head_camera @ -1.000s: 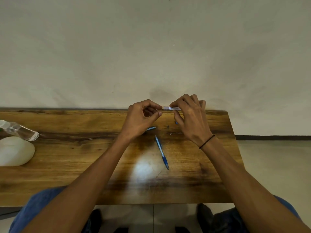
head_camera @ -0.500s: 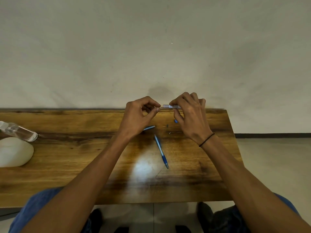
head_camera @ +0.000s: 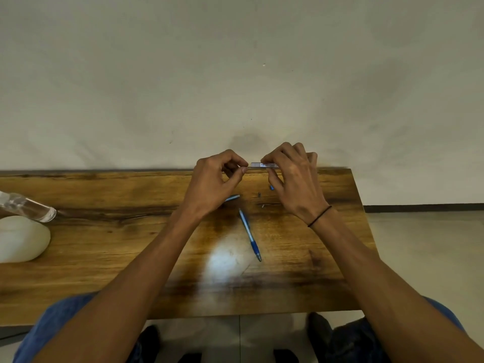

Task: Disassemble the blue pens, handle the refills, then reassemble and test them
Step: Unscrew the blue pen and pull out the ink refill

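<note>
Wooden table (head_camera: 104, 258) against pale wall (head_camera: 235, 74), blue pen (head_camera: 250, 235) lying mid-table

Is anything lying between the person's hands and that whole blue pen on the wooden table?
Nothing visible blocks the blue pen; it lies on bare wood nearer the person than both hands. Left hand and right hand are busy holding a clear pen barrel.

Wooden table (head_camera: 104, 258): blue click pen (head_camera: 250, 235) at centre; clear plastic bottle (head_camera: 28, 207) and white rounded lump (head_camera: 21, 238) at left edge.
</note>
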`<action>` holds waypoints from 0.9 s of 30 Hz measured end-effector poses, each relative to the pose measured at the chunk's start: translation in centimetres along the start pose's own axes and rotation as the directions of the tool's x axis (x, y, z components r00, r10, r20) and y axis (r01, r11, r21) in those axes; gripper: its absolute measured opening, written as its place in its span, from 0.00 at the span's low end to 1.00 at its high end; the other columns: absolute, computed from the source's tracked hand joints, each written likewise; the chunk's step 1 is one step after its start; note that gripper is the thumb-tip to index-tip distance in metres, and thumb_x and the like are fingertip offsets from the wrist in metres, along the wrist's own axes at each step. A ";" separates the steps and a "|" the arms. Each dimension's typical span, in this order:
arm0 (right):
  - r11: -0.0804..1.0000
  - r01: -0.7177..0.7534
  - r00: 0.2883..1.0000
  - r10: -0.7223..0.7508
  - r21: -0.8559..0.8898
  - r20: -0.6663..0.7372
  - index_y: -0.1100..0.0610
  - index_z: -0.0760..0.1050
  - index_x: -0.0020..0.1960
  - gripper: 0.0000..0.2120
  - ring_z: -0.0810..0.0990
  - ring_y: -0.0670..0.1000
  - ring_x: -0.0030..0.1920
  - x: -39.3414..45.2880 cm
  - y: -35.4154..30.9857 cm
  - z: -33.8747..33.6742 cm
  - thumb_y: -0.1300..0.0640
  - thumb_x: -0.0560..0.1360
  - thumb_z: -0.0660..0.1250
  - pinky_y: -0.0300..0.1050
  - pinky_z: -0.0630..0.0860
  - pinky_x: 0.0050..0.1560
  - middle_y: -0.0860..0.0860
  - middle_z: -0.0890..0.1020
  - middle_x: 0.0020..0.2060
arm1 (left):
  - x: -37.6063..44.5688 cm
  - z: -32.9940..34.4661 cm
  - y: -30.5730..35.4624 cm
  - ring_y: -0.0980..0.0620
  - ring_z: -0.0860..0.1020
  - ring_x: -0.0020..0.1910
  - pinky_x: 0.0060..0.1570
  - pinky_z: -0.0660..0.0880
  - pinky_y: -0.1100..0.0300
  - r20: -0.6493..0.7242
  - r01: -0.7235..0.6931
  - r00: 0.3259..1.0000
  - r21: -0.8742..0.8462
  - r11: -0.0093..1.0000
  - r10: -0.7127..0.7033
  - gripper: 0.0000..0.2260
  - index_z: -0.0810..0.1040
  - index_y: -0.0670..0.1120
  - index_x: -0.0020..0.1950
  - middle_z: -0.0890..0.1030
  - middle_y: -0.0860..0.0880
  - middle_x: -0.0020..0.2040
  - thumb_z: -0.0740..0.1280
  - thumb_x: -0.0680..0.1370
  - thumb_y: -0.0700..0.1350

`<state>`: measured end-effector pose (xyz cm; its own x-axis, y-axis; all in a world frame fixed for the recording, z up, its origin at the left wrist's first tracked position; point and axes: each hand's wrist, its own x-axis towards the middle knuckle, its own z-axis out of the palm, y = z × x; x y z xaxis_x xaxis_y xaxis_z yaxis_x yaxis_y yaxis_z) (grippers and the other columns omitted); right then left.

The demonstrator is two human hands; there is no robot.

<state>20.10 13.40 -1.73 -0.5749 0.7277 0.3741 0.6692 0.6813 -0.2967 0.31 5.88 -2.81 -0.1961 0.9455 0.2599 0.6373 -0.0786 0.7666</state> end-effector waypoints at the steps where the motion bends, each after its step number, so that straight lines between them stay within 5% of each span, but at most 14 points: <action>1: 1.000 0.000 1.000 0.000 0.000 0.002 0.54 0.80 0.57 0.08 0.76 0.56 0.55 0.0 0.0 0.0 0.60 0.79 0.68 0.56 0.69 0.51 0.52 0.80 0.53 | 0.0 0.0 0.1 0.61 0.83 0.46 0.48 0.81 0.63 0.003 -0.001 1.000 0.007 1.000 0.001 0.04 0.85 0.51 0.55 0.85 0.57 0.44 0.74 0.81 0.44; 12: 1.000 -0.021 1.000 0.021 0.002 0.009 0.53 0.80 0.56 0.08 0.76 0.55 0.54 0.0 0.3 -0.1 0.60 0.78 0.68 0.55 0.68 0.50 0.51 0.79 0.53 | -0.2 -1.2 0.2 0.58 0.83 0.45 0.48 0.83 0.54 -0.012 0.010 1.000 0.070 0.998 -0.009 0.03 0.83 0.48 0.54 0.85 0.53 0.45 0.72 0.82 0.44; 20: 0.990 -0.097 0.995 0.097 0.099 0.007 0.53 0.78 0.54 0.07 0.76 0.54 0.51 0.1 0.4 -0.1 0.61 0.78 0.68 0.55 0.70 0.49 0.50 0.79 0.50 | -0.1 -4.6 -1.7 0.56 0.86 0.45 0.47 0.82 0.61 -0.036 0.171 0.984 -0.089 0.981 -0.175 0.02 0.81 0.51 0.52 0.86 0.55 0.42 0.71 0.82 0.44; 23: 0.944 -0.176 0.984 0.179 0.280 0.012 0.54 0.77 0.53 0.07 0.79 0.54 0.49 0.3 0.1 0.1 0.62 0.78 0.70 0.57 0.77 0.49 0.50 0.80 0.49 | 0.0 -4.4 -1.7 0.54 0.85 0.40 0.44 0.81 0.60 -0.097 0.316 0.923 -0.360 0.878 -0.372 0.03 0.81 0.46 0.53 0.87 0.50 0.40 0.68 0.84 0.40; 27: 0.822 -0.260 0.952 0.306 0.507 -0.008 0.56 0.77 0.52 0.07 0.81 0.46 0.43 1.0 -1.1 0.5 0.63 0.77 0.73 0.38 0.79 0.41 0.47 0.82 0.44 | -0.3 -1.9 -0.5 0.57 0.80 0.36 0.41 0.78 0.60 -0.030 0.434 0.802 -0.656 0.618 -0.596 0.05 0.81 0.49 0.53 0.86 0.50 0.40 0.66 0.85 0.43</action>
<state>18.57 13.40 -1.42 -0.3385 0.9006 0.2724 0.4610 0.4112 -0.7864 -1.42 5.04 -2.14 -0.5598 0.7958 -0.2309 -0.1802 0.1551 0.9713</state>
